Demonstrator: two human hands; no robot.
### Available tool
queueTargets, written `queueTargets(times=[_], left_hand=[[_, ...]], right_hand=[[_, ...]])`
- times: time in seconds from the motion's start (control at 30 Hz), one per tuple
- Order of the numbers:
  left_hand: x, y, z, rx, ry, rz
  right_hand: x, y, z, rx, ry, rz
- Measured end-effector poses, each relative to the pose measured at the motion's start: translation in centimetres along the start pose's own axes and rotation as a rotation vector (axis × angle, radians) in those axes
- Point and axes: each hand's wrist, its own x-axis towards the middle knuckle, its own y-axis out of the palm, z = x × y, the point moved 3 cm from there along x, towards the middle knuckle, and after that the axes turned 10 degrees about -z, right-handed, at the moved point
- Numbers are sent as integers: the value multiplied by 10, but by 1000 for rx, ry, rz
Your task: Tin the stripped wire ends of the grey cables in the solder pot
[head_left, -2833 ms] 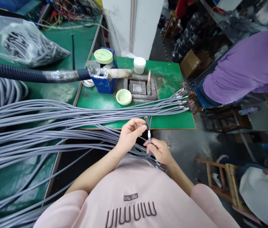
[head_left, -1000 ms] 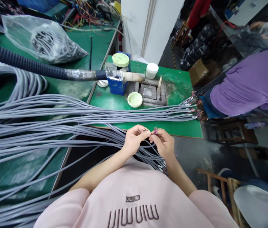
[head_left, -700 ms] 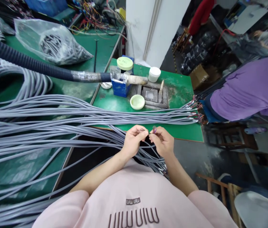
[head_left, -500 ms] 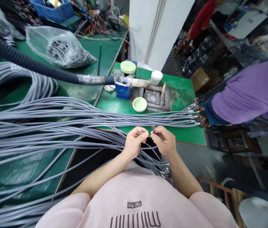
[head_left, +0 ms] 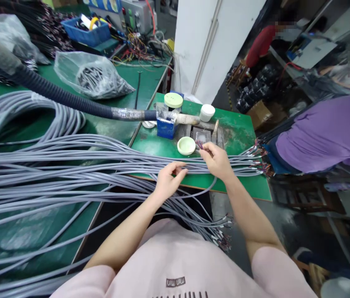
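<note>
Over the front of the green bench (head_left: 240, 126), as seen from the head, the right hand (head_left: 202, 148) was closed on a grey cable (head_left: 215, 182), its thumb and fingers pinched near the end. Coloured wires (head_left: 200, 145) stuck out beyond those fingertips, just beside the right rim of a pale green dish (head_left: 186, 145); whether they touched it could not be told. Below the hand, the cable curved down and leftward. The left hand (head_left: 186, 167), half curled with thumb and fingers parted, looked empty, nearer the body and left of the wires, over a bundle of grey cables (head_left: 150, 160).
</note>
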Motion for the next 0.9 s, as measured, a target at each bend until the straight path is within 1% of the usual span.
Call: queueTargets(times=[0.03, 0.1, 0.2, 0.3, 0.37, 0.43, 0.63, 0.73, 0.8, 0.9], left_hand=[[5, -6, 5, 123, 72, -2], [12, -15, 14, 313, 171, 2], [12, -17, 23, 525, 321, 71], [8, -14, 25, 635, 417, 90], [7, -12, 26, 662, 445, 80], [6, -11, 27, 674, 460, 77], [6, -11, 29, 720, 459, 91], [7, -12, 27, 721, 451, 105], [8, -12, 25, 704, 435, 113], [10, -14, 24, 662, 394, 140]], right_hand=[[11, 2, -3, -58, -4, 23], [32, 11, -10, -207, -7, 93], [55, 29, -18, -456, -6, 234], [67, 46, -21, -643, -17, 361], [69, 54, -21, -716, -30, 424], [70, 60, -21, -750, -42, 461], [68, 71, -22, -791, -71, 481], [69, 71, -21, -813, -69, 481], [72, 65, -21, -811, -68, 464], [81, 42, -29, -797, -27, 374]])
